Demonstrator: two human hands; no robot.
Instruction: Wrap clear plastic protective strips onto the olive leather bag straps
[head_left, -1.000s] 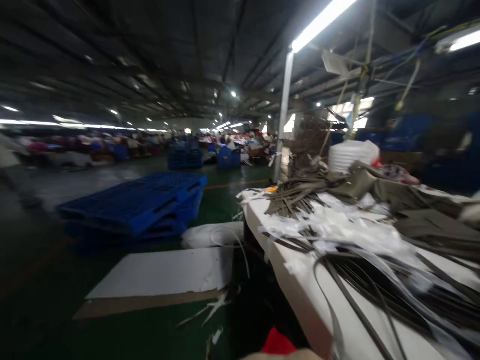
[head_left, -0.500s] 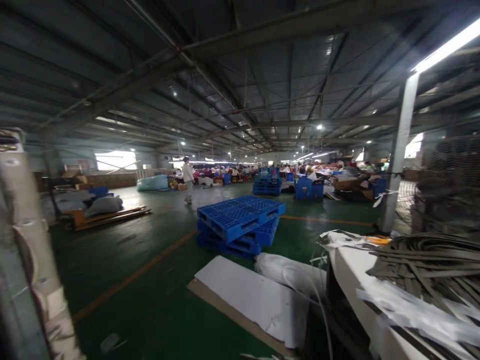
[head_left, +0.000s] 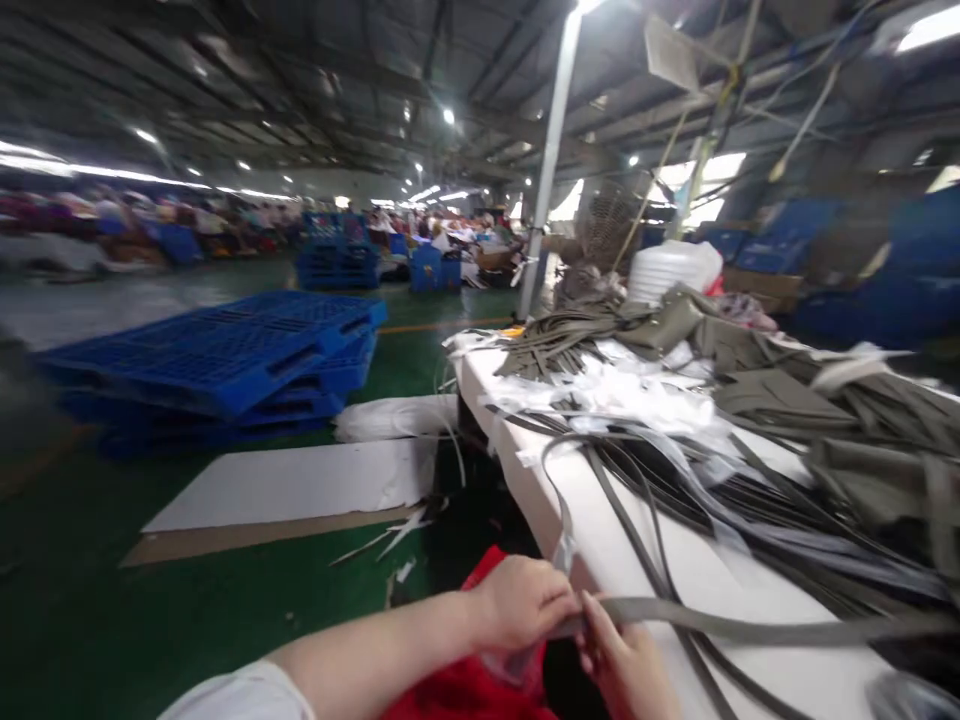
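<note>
At the table's near edge my left hand (head_left: 523, 602) is closed, its fingers pinching a grey-green fabric strip (head_left: 757, 622). Close beside it, almost touching, my right hand (head_left: 628, 662) pinches the same strip with thumb and fingers. From my hands the strip runs off to the right across the white tabletop (head_left: 540, 480). A pale, shiny strip (head_left: 564, 545) hangs just above my left hand. Under my hands shows red cloth (head_left: 472, 690). The strip's end between my fingers is hidden.
Dark strips (head_left: 675, 490), white scraps (head_left: 637, 390) and folded olive fabric pieces (head_left: 787, 400) cover much of the table. Blue pallets (head_left: 225, 350), a white board (head_left: 300, 480) and a wrapped white bundle (head_left: 397, 415) lie on the green floor to the left. A metal post (head_left: 551, 160) rises behind.
The view has swung right and down towards the table. My hands and the strip, out of view before, now show at the bottom; the pallets have shifted left in the picture.
</note>
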